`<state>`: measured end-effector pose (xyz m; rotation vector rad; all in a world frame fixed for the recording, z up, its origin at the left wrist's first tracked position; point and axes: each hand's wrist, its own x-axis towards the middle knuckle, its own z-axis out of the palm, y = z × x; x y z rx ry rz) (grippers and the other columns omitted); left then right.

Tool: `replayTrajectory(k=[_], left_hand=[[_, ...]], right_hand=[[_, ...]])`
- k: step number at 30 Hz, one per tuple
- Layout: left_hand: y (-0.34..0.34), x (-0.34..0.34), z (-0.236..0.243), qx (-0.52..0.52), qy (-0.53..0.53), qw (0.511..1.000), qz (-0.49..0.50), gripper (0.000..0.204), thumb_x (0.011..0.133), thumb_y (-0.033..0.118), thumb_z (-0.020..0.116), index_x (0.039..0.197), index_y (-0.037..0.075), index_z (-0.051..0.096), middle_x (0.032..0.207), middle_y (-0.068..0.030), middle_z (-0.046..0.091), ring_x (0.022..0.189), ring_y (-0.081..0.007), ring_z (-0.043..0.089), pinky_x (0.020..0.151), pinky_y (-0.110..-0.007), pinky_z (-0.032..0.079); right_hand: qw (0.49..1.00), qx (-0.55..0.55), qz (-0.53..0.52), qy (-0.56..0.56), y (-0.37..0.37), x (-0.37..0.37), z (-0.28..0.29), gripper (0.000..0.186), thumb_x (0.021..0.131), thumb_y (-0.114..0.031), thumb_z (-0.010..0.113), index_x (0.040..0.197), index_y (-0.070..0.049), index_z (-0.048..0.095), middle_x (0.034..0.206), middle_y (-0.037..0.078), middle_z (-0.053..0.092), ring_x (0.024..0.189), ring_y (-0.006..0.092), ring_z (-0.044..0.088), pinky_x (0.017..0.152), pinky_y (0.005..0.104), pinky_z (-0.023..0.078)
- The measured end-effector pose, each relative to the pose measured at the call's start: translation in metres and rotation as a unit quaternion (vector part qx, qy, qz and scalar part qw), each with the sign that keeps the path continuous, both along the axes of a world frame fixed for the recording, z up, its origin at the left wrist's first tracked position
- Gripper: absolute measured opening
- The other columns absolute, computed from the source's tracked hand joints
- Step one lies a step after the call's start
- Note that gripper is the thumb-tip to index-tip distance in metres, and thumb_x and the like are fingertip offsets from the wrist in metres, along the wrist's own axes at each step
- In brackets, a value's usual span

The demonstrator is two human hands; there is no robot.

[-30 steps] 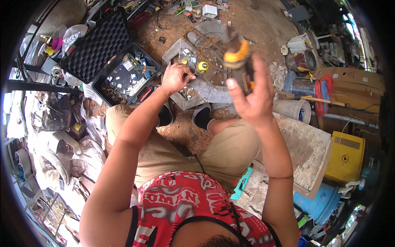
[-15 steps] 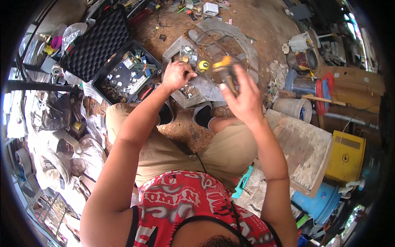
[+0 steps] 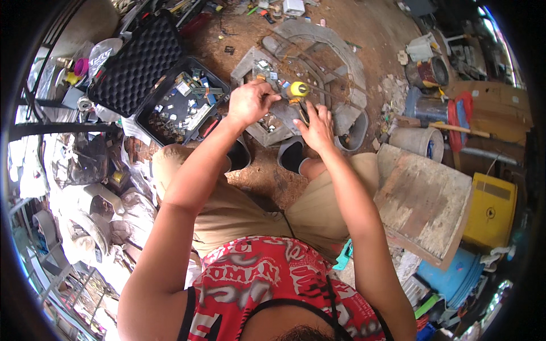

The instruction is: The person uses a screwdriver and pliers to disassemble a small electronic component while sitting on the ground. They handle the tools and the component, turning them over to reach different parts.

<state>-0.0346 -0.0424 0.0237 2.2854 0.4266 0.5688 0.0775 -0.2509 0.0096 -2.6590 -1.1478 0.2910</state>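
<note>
My left hand (image 3: 247,103) has its fingers pinched over a grey stone or metal frame (image 3: 250,62), on something I cannot make out. My right hand (image 3: 317,129), lower right of it, grips a black and yellow tool (image 3: 303,111), held low over the frame. A round yellow object (image 3: 299,88) lies just beyond my fingertips, between the two hands. Small electronic-looking pieces and bits (image 3: 273,75) are scattered within the frame. An open black case (image 3: 129,67) with foam in its lid stands left of my left hand, its tray (image 3: 197,116) holding several small parts and boards.
My feet (image 3: 291,152) are beside the frame. A weathered board (image 3: 421,199), yellow box (image 3: 489,210), blue bucket (image 3: 449,273) and grey bucket (image 3: 415,146) crowd the right side. Pale sacks and scrap (image 3: 102,216) fill the left. Small loose items (image 3: 293,8) lie at the back.
My right hand has come down and leftward with the black and yellow tool, from a raised, blurred position to beside the round yellow object. My left hand has shifted slightly right as the view moved.
</note>
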Motion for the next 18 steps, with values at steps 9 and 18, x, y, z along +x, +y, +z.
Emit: replayTrajectory(k=[9, 18], left_hand=[[-0.002, -0.007, 0.026, 0.088, -0.032, 0.994, -0.062, 0.011, 0.081, 0.018, 0.071, 0.083, 0.009, 0.065, 0.087, -0.0091, 0.063, 0.074, -0.0346, 0.065, 0.063, -0.044, 0.053], [0.007, -0.012, 0.044, 0.048, -0.157, 0.983, -0.084, 0.024, 0.075, 0.014, 0.080, 0.095, 0.006, 0.071, 0.099, -0.0103, 0.068, 0.088, -0.0285, 0.067, 0.078, -0.035, 0.055]], right_hand=[[0.862, 0.243, 0.047, 0.442, -0.004, -0.004, 0.177, 0.079, 0.095, -0.056, 0.051, 0.149, -0.002, 0.031, 0.132, 0.026, 0.052, 0.122, 0.0390, 0.053, 0.102, 0.0436, 0.043], [0.978, 0.100, 0.103, 0.155, -0.014, -0.038, 0.179, 0.052, 0.090, -0.019, 0.063, 0.135, 0.002, 0.048, 0.110, 0.024, 0.066, 0.099, 0.0369, 0.066, 0.089, 0.0418, 0.050]])
